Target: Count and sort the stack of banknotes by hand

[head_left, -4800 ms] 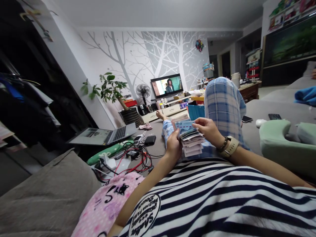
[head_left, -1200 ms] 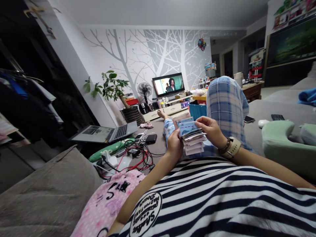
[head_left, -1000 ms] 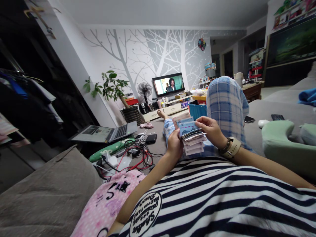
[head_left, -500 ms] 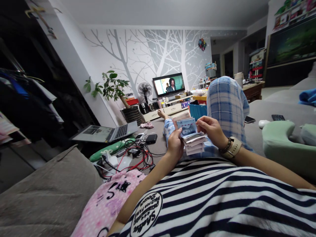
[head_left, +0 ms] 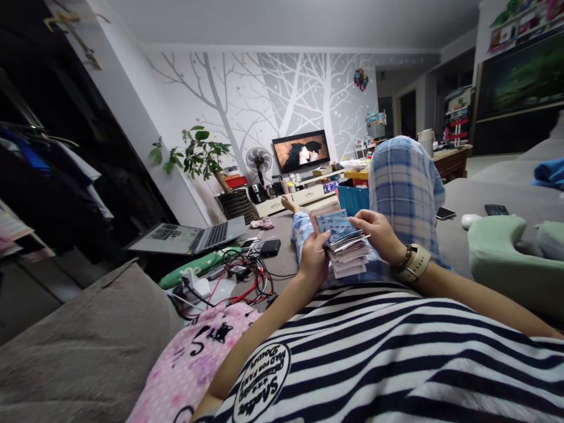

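Note:
A thick fanned stack of banknotes (head_left: 348,258) sits in my left hand (head_left: 314,258), the thumb lying over its near side. At the top of the stack shows a blue banknote (head_left: 332,224). My right hand (head_left: 379,235) pinches the right edge of that blue banknote between thumb and fingers. Below it, the pale edges of several more notes spread out in steps. The stack is held above my lap, in front of the raised knee in blue plaid trousers (head_left: 399,182). A bracelet and a pale watch (head_left: 416,262) are on my right wrist.
To the left lie an open laptop (head_left: 189,235), tangled cables (head_left: 255,279) and a black power bank (head_left: 270,248). On the right are a green cushion (head_left: 496,244), a white mouse (head_left: 470,221), a phone (head_left: 445,213) and a dark remote (head_left: 496,210). A television (head_left: 302,151) stands far ahead.
The top blue note shows a different face, with its portrait out of sight. My right hand has shifted slightly, and the lower notes are spread a little more. The television picture has changed.

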`<state>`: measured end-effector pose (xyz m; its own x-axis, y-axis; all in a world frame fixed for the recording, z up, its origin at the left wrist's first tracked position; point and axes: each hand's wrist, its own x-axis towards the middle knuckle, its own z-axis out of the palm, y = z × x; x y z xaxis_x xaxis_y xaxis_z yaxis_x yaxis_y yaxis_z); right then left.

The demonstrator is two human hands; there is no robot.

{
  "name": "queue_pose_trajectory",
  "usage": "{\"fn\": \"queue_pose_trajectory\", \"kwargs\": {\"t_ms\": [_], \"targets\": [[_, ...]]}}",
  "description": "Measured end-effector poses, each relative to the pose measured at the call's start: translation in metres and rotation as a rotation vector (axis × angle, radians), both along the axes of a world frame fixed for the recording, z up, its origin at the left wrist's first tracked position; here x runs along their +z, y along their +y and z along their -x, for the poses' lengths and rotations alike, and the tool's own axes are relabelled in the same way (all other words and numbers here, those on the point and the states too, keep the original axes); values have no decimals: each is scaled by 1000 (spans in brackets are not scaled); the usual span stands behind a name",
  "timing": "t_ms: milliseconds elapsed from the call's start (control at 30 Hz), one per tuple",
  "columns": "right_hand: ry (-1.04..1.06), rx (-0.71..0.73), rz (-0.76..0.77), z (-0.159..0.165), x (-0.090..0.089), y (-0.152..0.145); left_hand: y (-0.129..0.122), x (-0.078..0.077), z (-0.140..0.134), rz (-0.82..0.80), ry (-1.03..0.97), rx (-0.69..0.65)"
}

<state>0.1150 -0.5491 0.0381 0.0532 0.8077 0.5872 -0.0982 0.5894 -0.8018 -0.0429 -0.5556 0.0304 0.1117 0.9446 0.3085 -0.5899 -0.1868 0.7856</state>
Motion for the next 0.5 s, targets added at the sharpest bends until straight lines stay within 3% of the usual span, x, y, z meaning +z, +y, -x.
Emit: {"fn": "queue_pose_trajectory", "kwargs": {"t_ms": [300,500], "targets": [[5,11,-42,1,2,-5,12,-5,1,92,-50,76],[-14,38,-56,1,2,-8,11,-4,1,61,-24,85]]}}
